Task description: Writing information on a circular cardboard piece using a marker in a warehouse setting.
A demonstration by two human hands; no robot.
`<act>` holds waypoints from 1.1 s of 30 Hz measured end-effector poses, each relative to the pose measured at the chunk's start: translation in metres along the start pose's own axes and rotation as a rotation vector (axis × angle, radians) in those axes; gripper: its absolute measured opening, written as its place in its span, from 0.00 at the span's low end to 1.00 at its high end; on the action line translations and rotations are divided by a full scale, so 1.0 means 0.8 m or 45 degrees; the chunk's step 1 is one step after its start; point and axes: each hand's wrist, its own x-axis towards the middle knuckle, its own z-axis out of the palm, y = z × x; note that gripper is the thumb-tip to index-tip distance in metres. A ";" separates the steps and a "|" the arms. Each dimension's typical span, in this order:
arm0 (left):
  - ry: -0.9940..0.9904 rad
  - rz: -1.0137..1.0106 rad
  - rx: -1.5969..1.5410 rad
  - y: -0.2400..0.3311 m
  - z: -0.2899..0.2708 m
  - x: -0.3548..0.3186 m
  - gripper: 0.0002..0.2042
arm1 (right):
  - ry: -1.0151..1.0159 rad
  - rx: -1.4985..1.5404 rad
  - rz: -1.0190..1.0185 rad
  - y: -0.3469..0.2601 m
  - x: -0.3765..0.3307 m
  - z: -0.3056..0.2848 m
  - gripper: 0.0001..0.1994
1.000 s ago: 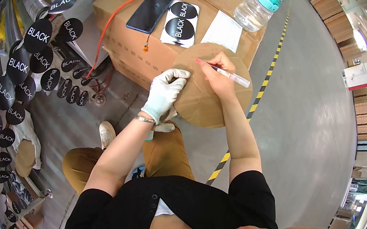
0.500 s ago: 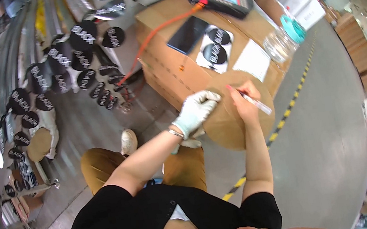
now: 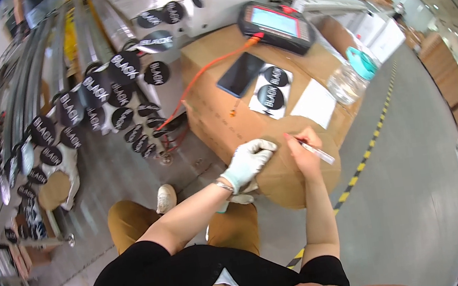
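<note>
A round brown cardboard disc [image 3: 287,188] lies over the near corner of a big cardboard box [image 3: 210,113]. My left hand [image 3: 247,165], in a white and pale green glove, is closed at the disc's left edge with its fingers curled in. Bare, my right hand [image 3: 307,158] pinches a slim whitish pen [image 3: 324,156] over the disc. The pen's tip is hidden by the fingers, so I cannot tell whether it touches the cardboard. Beneath my left wrist, another white glove [image 3: 241,200] shows near my lap.
On the box sit a dark phone [image 3: 240,74], a sheet of round black stickers [image 3: 272,91], white paper [image 3: 313,104], a clear bottle with a teal lid [image 3: 352,80] and a red-and-black tablet device [image 3: 276,26] with an orange cable [image 3: 202,76]. Metal profiles [image 3: 43,69] bearing black stickers stand left.
The whole view has shifted, so the box and its things sit lower in the picture. Both hands keep about the same places on the disc, the pen still in the right.
</note>
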 end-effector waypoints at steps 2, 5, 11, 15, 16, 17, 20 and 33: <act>0.043 0.021 0.056 -0.001 -0.010 -0.003 0.05 | -0.032 0.055 0.046 0.006 0.001 0.010 0.13; 0.052 -0.105 -0.138 0.003 0.000 -0.003 0.04 | 0.006 0.056 0.070 0.009 0.002 0.005 0.13; 0.025 -0.226 -0.145 0.010 0.005 -0.003 0.05 | -0.016 0.019 0.122 0.017 0.003 -0.001 0.14; 0.048 -0.234 -0.137 0.007 0.003 -0.002 0.05 | -0.021 0.074 0.102 0.010 0.003 0.003 0.14; 0.039 -0.197 -0.116 0.007 0.002 -0.001 0.05 | -0.023 0.110 0.086 0.007 0.003 0.004 0.14; 0.056 -0.213 -0.123 0.006 0.001 -0.001 0.05 | -0.039 0.110 0.103 0.003 0.002 0.005 0.14; 0.037 -0.222 -0.141 0.010 0.002 0.000 0.05 | -0.041 0.133 0.105 0.001 0.004 0.005 0.14; 0.067 -0.250 -0.249 0.011 0.003 -0.004 0.05 | -0.024 0.190 0.119 -0.006 -0.001 0.006 0.13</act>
